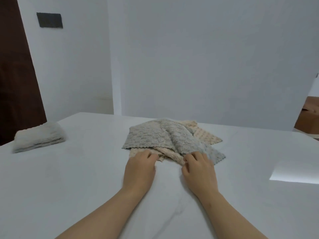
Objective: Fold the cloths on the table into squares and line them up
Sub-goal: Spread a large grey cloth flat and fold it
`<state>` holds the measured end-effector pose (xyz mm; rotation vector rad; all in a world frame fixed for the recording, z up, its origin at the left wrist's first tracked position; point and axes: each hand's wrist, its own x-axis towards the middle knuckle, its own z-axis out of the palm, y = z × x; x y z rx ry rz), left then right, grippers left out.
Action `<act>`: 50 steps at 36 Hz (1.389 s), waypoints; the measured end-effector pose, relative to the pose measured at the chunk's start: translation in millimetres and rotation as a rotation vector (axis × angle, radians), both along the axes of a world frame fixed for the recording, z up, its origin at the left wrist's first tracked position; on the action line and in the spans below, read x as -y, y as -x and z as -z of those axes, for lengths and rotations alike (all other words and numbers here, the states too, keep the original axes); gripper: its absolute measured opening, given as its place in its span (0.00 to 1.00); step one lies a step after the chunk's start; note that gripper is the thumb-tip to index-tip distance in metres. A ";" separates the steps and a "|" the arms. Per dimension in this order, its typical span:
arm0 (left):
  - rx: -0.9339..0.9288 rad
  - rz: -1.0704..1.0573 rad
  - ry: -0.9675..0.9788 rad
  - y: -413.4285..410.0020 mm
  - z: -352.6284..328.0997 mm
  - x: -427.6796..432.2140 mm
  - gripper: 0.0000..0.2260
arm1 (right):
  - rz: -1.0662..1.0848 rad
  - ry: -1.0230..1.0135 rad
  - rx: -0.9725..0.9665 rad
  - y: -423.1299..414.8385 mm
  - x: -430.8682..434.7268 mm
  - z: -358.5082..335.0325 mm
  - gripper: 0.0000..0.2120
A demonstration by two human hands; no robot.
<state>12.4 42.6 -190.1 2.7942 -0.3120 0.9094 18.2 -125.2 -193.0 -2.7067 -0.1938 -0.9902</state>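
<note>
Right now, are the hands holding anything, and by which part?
Both the left hand and right hand pinch the beige cloth at its near edge.

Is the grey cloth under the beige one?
No, the grey cloth lies on top of the beige cloth in the pile.

Both bare forearms reach forward, palms down. The left hand (140, 167) has its fingers curled under; the right hand (198, 167) pinches, fingertips (187, 159) bunched, wrists low and apart.
</note>
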 end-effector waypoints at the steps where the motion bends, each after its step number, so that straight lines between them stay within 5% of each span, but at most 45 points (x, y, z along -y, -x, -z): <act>1: 0.037 -0.022 -0.013 -5.9 0.2 -0.5 0.11 | 0.001 0.022 0.030 -4.0 1.6 -0.5 0.10; 5: 0.106 -0.031 0.013 -27.4 -1.9 -4.0 0.12 | 0.010 0.068 0.066 -19.0 5.1 0.6 0.12; 15: -0.108 0.022 0.215 -73.7 -0.3 -11.1 0.16 | 0.017 0.081 0.149 -61.5 5.7 5.6 0.14; 26: 0.000 0.153 0.370 -91.6 2.4 -21.1 0.14 | 0.019 0.082 0.245 -87.6 8.8 11.6 0.08; 31: 0.029 -0.020 0.546 -86.4 0.1 -24.2 0.12 | -0.035 0.037 0.292 -84.2 9.4 9.0 0.15; 50: 0.223 0.096 0.338 -3.0 10.3 -47.4 0.14 | -0.173 -0.015 0.419 -6.1 17.7 7.6 0.13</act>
